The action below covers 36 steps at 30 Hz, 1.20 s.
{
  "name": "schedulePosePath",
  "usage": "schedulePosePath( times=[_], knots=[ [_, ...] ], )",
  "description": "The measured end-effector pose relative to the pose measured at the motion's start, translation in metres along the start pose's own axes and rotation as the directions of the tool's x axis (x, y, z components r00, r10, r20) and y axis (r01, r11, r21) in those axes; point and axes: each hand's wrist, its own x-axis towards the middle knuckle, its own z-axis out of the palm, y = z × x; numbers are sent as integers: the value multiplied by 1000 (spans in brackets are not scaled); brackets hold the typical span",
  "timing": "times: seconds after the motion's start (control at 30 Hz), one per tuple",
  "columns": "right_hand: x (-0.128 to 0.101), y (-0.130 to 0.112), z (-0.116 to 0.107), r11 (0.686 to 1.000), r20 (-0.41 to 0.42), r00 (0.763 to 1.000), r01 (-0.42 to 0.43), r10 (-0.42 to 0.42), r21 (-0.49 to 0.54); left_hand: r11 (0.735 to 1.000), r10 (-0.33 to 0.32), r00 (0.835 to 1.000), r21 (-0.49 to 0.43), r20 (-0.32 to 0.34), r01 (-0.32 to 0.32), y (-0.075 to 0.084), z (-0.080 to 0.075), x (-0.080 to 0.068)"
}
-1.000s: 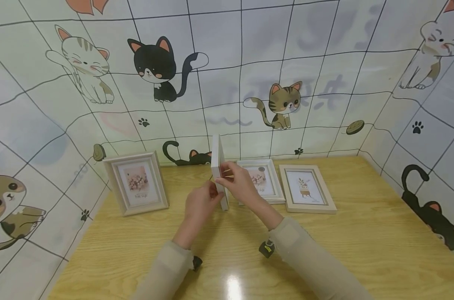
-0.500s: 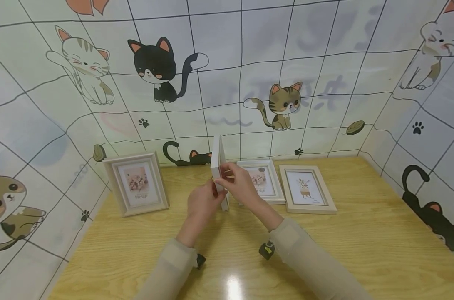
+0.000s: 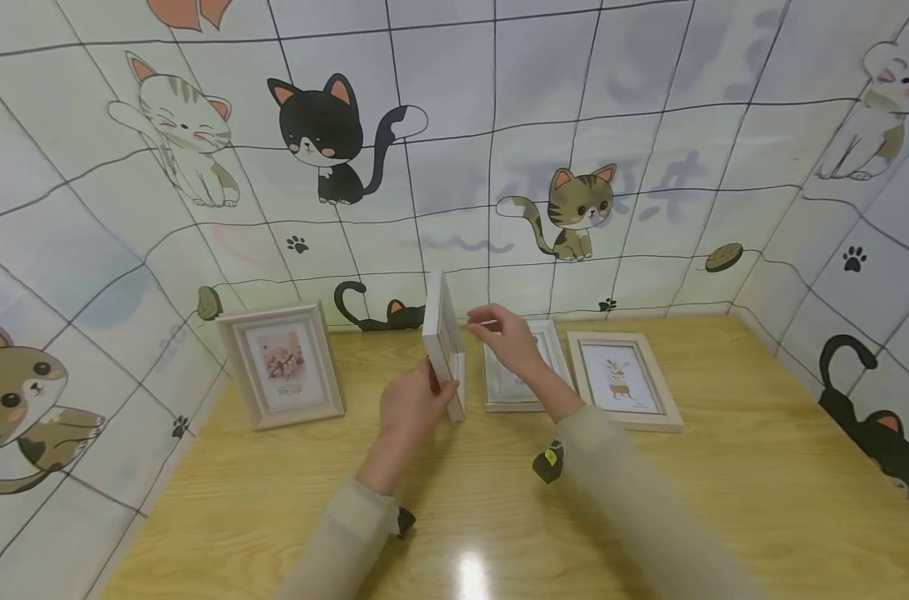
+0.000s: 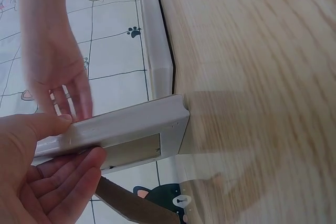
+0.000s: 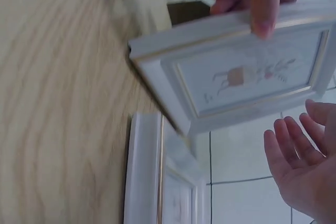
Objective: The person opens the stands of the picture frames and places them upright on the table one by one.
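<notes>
A person's left hand (image 3: pixel 412 404) pinches a white picture frame (image 3: pixel 444 343) upright on the wooden table (image 3: pixel 724 467), thumb on the front edge, fingers (image 4: pixel 68 182) behind. The right hand (image 3: pixel 508 333), fingers loose and holding nothing, hovers just beside the frame's face. A flat frame (image 3: pixel 516 392) lies beneath those fingers. Standing the frame steadily seems to call for a firm pinch low on the edge.

Wooden table (image 3: pixel 724 500) before pale, grid-lined wall (image 3: pixel 649 83) with cartoon cats.

The print on the framed pictures (image 3: pixel 282 365) is too small to read.
</notes>
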Motion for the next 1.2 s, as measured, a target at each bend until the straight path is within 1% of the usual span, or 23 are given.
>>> schedulePosePath(
  times=[0.1,0.3,0.5,0.67,0.83,1.0,1.2],
  knots=[
    [9,8,-5,997,14,999,-28,29,-73,1000,5,1000,1,10,-5,1,1,0],
    [25,16,-5,990,53,997,-51,58,-128,1000,-2,1000,-2,24,2,3,2,0],
    [38,19,4,986,81,991,-90,102,-142,1000,-4,1000,12,28,4,4,3,1],
    [44,21,14,980,96,988,-104,121,-167,999,10,1000,34,14,-10,2,4,1],
    [48,21,20,979,98,987,-105,124,-177,999,19,1000,46,7,-20,0,4,2],
    [49,22,24,981,100,988,-101,118,-167,999,11,1000,49,6,-11,-1,3,2],
    [50,23,26,981,84,991,-91,106,-171,999,10,1000,52,3,-10,0,3,2]
  ],
)
